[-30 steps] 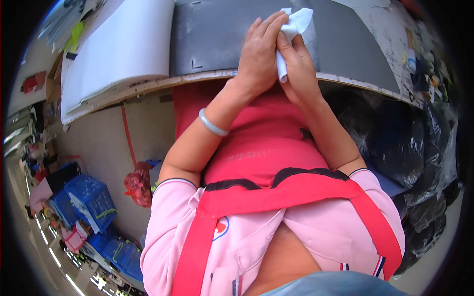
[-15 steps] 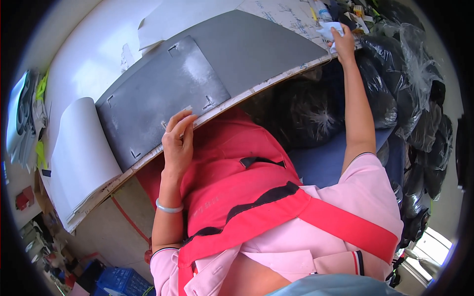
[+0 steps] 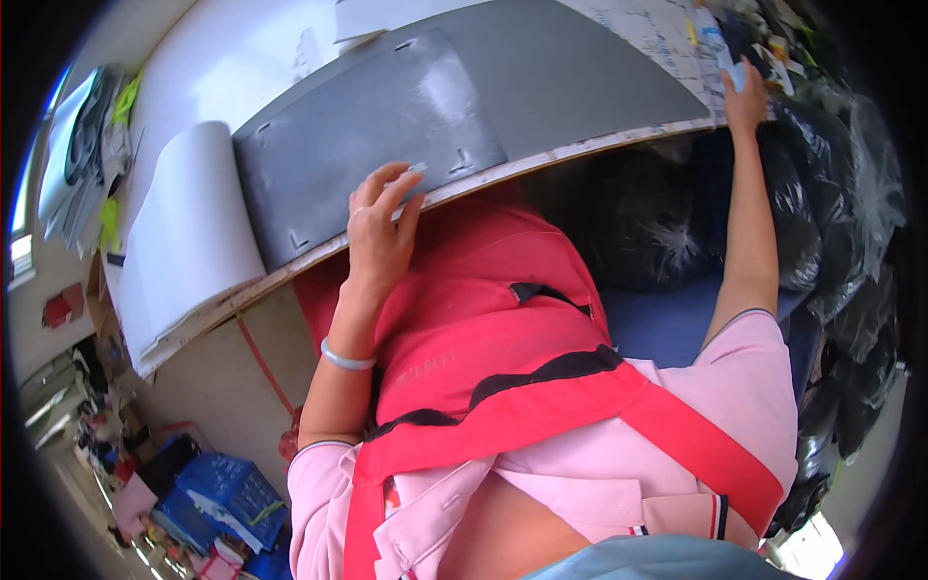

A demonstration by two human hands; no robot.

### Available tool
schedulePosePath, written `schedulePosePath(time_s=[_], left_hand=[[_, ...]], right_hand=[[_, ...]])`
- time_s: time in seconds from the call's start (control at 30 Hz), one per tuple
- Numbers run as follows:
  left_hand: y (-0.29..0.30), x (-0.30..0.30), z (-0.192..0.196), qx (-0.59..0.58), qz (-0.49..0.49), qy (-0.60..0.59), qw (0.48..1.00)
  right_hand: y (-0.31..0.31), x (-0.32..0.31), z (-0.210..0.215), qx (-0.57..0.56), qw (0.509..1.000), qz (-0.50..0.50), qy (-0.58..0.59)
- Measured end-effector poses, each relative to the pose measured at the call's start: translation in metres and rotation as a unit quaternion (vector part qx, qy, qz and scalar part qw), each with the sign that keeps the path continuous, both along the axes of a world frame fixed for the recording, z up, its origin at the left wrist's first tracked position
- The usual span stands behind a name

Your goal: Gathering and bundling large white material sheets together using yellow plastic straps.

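- Currently, the left hand [image 3: 380, 222] hovers over the table's front edge, fingers curled and thumb apart; a small pale scrap [image 3: 418, 168] shows at its fingertips, though whether it is pinched I cannot tell.
- The right hand [image 3: 746, 101] reaches to the table's far right corner, against a pale blue piece [image 3: 739, 75]; its grip is too small to read.
- Between the hands, a dark, whitish-smudged board [image 3: 358, 145] lies along the front edge of the table [image 3: 677, 131].
- Left of the board, white sheets [image 3: 198, 213] curl over.
- Black bags [image 3: 628, 222] sit below the table.
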State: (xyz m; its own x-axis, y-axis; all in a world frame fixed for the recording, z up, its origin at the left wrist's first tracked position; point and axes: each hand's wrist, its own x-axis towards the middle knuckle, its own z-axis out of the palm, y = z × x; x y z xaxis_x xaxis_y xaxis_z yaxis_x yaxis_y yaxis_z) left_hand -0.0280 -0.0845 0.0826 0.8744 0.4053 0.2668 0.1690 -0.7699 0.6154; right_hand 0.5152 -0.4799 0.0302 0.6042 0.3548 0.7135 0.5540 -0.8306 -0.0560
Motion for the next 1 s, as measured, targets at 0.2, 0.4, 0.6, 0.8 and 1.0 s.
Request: schedulePosePath(time_s=[0.2, 0.4, 0.6, 0.8, 1.0], left_hand=[[0.021, -0.015, -0.007, 0.106, 0.054, 0.078, 0.99], [0.023, -0.014, -0.03, 0.097, 0.034, 0.031, 0.994], [0.021, -0.02, -0.042, 0.104, 0.038, -0.03, 0.993], [0.021, -0.025, -0.048, 0.12, 0.034, -0.064, 0.99], [0.016, -0.024, -0.049, 0.119, 0.036, -0.093, 0.988]], right_hand=[[0.157, -0.185, 0.05, 0.264, 0.794, 0.229, 0.498], [0.259, -0.305, 0.05, 0.158, 0.673, 0.309, 0.653], [0.295, -0.334, 0.058, 0.232, 0.547, 0.293, 0.749], [0.315, -0.308, 0.04, 0.026, 0.852, 0.294, 0.431], [0.299, -0.292, 0.026, 0.328, 0.653, 0.247, 0.637]])
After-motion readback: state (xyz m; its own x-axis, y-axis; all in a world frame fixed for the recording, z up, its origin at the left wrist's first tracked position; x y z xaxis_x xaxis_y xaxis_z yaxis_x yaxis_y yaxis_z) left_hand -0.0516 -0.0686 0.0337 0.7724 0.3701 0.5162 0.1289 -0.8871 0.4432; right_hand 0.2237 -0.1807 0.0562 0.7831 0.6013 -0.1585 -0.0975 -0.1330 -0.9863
